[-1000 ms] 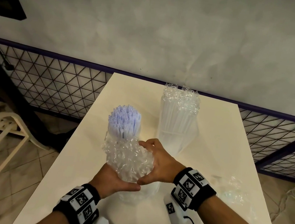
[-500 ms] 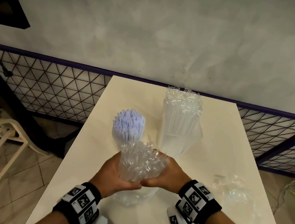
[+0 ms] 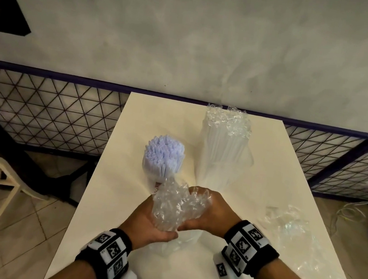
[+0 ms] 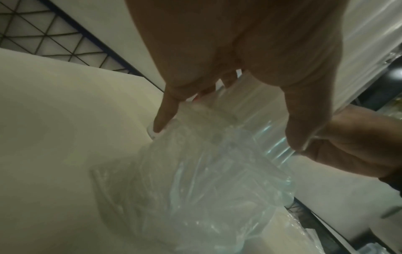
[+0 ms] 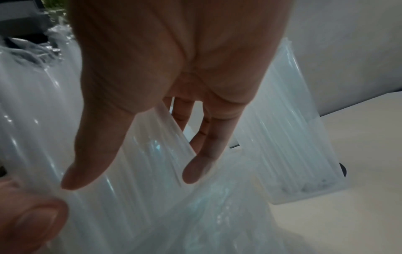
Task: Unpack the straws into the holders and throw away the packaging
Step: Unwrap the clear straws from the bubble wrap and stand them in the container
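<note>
Pale cream bench (image 3: 134, 118) under a grey wall; left hand (image 3: 145, 222) and right hand (image 3: 211, 216) both grip the crinkled clear plastic wrapper (image 3: 176, 205), beside the upright blue-white straw bundle (image 3: 164, 157); a stray tug could topple it.

Bare table (image 3: 157, 116) lies open at the far left and along the near edge. Ahead stand the straws (image 3: 164, 157) and a taller wrapped bundle (image 3: 223, 149) (just beside each other); loose wrap (image 3: 289, 227) clutters the right.
</note>
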`<state>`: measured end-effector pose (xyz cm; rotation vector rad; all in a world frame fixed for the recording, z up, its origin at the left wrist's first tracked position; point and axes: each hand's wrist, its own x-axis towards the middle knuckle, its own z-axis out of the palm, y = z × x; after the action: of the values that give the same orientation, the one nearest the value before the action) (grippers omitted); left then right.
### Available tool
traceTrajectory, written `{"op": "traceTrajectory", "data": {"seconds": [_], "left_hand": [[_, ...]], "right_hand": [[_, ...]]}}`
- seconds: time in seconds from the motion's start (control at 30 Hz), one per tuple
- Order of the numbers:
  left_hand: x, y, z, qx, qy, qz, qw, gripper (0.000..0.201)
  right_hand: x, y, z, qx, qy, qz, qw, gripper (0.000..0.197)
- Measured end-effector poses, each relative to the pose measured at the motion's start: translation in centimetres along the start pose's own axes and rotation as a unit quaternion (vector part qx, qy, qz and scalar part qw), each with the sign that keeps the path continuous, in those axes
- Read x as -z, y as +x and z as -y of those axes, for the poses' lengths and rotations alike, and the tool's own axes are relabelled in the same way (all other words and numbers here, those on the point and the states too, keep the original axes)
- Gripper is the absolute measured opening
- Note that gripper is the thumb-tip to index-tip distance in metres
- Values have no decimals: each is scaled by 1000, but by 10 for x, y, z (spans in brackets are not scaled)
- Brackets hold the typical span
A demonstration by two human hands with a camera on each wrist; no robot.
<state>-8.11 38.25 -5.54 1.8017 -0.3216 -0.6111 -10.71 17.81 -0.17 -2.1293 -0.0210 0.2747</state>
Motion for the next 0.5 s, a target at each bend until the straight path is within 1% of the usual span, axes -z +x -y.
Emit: {"op": "traceTrajectory", "data": {"seconds": [0.03,0.13,0.2,0.23,0.3,0.37,0.43,0.5], "left_hand": [[0,0,1,2,0,0,1000,78],[-2,0,1,-4,-6,-5,1000,79],[-2,0,1,-1,-20,-6,1000,69],[-2,0,1,4,-33,-9,999,64],[-3,1,2,12,-52,-21,998,63],[-5,0,1,15,-57,-28,998,61],[-6,-2,1,22,-58,-33,998,53],[-8,-4,0,29,-61,-39,997,47]], "right_hand": [[-1,0,2,-2,-4,5,1000,47],[-1,-3,5,-1,-1,21,1000,46],[0,-4,3,-6,6,29,1000,47],[0,-4,2,-6,0,33,999,50],[1,-1,0,3,-43,39,998,53],[2,1,0,28,-92,48,994,43],[1,3,2,54,-136,52,988,30],[0,4,1,55,-159,45,985,29]]}}
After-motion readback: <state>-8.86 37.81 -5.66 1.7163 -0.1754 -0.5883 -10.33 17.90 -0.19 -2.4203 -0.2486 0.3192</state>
